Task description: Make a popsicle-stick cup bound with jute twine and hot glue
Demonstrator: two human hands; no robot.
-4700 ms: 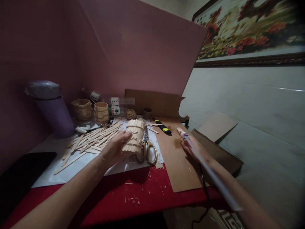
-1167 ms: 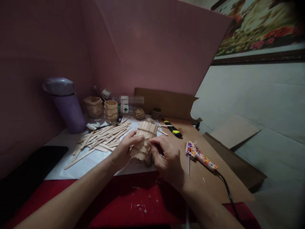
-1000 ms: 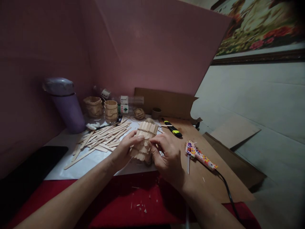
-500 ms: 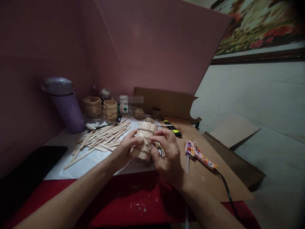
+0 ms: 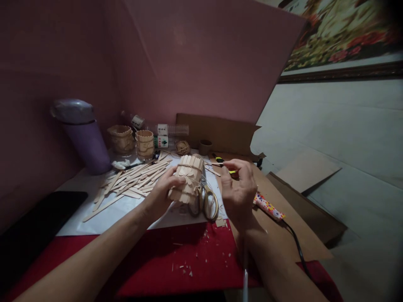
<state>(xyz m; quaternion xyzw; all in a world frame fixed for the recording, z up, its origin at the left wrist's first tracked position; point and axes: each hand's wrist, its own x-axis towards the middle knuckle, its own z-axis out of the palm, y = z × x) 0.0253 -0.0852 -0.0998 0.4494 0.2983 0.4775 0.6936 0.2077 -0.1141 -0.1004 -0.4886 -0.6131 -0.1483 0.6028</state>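
My left hand grips a small cup made of upright craft sticks, tilted, with its thumb on the front. Twine bands ring the cup, and a small wooden flower sits on its side. My right hand is apart from the cup, fingers bent and thumb separated from the index finger; I see nothing gripped. A thin stick ends by its fingertips; whether they touch is unclear. Gold-handled scissors lie beside the cup. Behind the right hand is a patterned glue gun, partly hidden.
Loose craft sticks cover white paper at left. Behind stand two stick cups, a twine ball, a brown pot, plastic bottles and a purple tumbler. A yellow-black cutter lies partly hidden; a cord trails right.
My right hand has left the cup and moved right, toward the glue gun, partly covering it. The left hand keeps the cup, shifted slightly left and up. The scissors are now uncovered.
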